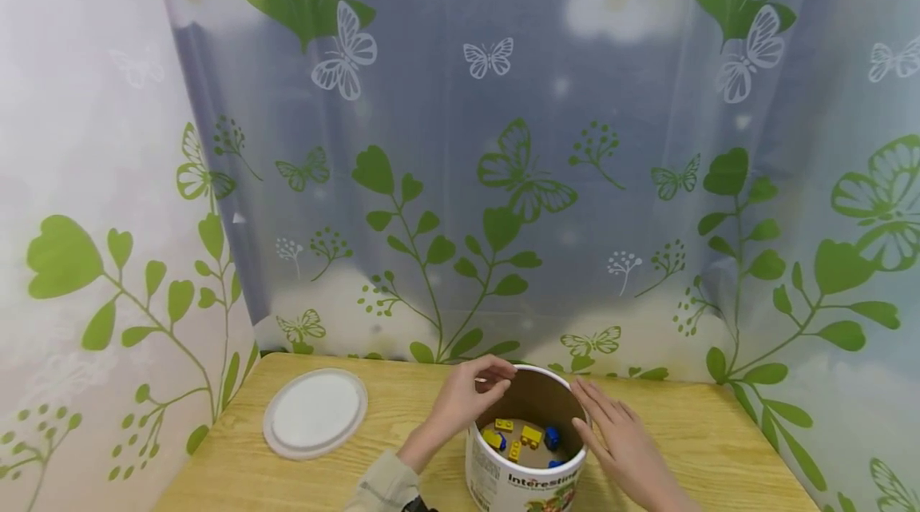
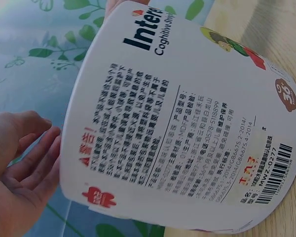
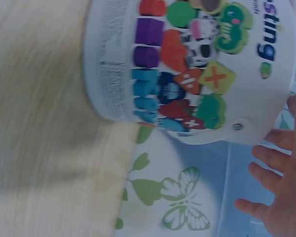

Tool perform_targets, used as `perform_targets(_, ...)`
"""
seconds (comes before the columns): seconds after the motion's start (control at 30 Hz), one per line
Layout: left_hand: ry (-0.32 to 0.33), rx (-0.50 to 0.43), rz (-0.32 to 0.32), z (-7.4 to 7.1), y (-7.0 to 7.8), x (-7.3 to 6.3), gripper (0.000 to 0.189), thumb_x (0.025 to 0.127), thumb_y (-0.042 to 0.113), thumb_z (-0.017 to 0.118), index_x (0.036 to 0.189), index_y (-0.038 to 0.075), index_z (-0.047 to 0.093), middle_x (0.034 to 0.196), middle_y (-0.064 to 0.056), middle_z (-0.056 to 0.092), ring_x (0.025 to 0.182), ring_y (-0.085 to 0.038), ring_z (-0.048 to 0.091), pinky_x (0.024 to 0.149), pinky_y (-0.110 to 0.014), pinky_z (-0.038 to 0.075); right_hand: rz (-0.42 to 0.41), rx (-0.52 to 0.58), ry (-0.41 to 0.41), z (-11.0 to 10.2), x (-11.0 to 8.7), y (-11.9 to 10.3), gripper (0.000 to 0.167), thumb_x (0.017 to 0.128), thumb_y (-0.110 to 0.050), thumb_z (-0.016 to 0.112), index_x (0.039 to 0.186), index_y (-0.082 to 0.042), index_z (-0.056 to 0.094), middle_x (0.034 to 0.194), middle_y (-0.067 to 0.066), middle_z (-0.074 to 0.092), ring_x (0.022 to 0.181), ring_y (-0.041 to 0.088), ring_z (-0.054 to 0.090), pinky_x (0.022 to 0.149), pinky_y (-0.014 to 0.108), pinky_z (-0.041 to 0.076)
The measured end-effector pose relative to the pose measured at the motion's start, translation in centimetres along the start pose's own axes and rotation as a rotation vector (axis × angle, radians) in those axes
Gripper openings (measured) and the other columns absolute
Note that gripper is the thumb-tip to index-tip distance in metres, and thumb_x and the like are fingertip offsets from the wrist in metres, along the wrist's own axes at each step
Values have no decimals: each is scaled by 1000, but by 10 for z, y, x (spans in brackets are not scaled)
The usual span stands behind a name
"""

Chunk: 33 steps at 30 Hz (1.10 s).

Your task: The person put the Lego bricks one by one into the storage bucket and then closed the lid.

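Observation:
A white bucket (image 1: 517,483) printed with "Interesting" stands upright on the table, its mouth uncovered. Inside, on the brown bottom, lie several yellow toy bricks (image 1: 531,436) and blue bricks (image 1: 552,438). My left hand (image 1: 463,398) is at the bucket's left rim, its fingers loosely bent and nothing held in them. On the opposite side, my right hand (image 1: 621,442) lies along the right rim with fairly straight fingers. In the right wrist view the fingers of the right hand (image 3: 281,180) are spread near the rim, beside the bucket's printed wall (image 3: 187,64).
A round white lid (image 1: 316,412) lies flat on the wooden table (image 1: 410,384), left of the bucket. Behind the table's far edge hangs a curtain (image 1: 446,176) with green leaves and butterflies.

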State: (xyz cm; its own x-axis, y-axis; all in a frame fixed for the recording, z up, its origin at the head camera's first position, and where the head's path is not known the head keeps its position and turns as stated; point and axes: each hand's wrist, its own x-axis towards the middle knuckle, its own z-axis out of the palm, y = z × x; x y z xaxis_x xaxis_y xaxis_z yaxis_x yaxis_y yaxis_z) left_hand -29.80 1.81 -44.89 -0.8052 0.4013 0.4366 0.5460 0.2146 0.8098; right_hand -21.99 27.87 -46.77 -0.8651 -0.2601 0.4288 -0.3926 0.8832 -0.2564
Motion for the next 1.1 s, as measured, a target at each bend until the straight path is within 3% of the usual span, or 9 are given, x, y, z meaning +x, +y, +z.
perform_targets(0.13,49,-1,-8,-13,-4,-7,14,96,10,70,109,7,74,103,-8,75,94,-18,72,78,-20,58,1,27,44,-2,9,-9,45,101,-30,63,144,-16,59,142,9,60,129,34,57,103,61,46)
perform_targets(0.27,92,-4,-15,-26,-8,-14,14,97,13,69,109,9,74,102,-6,75,91,-21,72,77,-21,59,-63,11,190,-1,19,-26,34,94,-23,74,127,-21,72,120,1,72,109,25,68,92,50,57)
perform_targets(0.47,138,-25,-39,-45,-15,-25,15,97,12,69,109,5,73,102,-11,74,88,-24,73,74,-20,59,-90,72,284,4,36,-57,21,90,-18,78,110,-26,77,103,-10,74,94,12,71,79,35,61)
perform_targets(0.8,190,-79,-119,-88,-20,-46,20,100,15,66,116,6,72,110,-15,73,90,-28,72,76,-29,62,-19,352,253,24,63,-107,22,89,-11,78,107,-24,76,94,-15,71,78,-1,64,67,25,56)
perform_targets(0.93,212,-88,-185,-109,-24,-55,23,101,16,64,119,4,71,113,-17,72,93,-32,71,77,-33,62,-21,422,227,33,73,-124,22,92,-11,75,111,-22,75,94,-10,71,76,3,65,65,23,55)
perform_targets(1.1,249,-91,-294,-134,-34,-69,27,103,18,61,123,2,68,117,-19,71,98,-32,70,78,-33,62,-1,592,161,48,84,-146,21,95,-14,72,116,-18,75,103,-2,74,83,13,71,65,21,58)
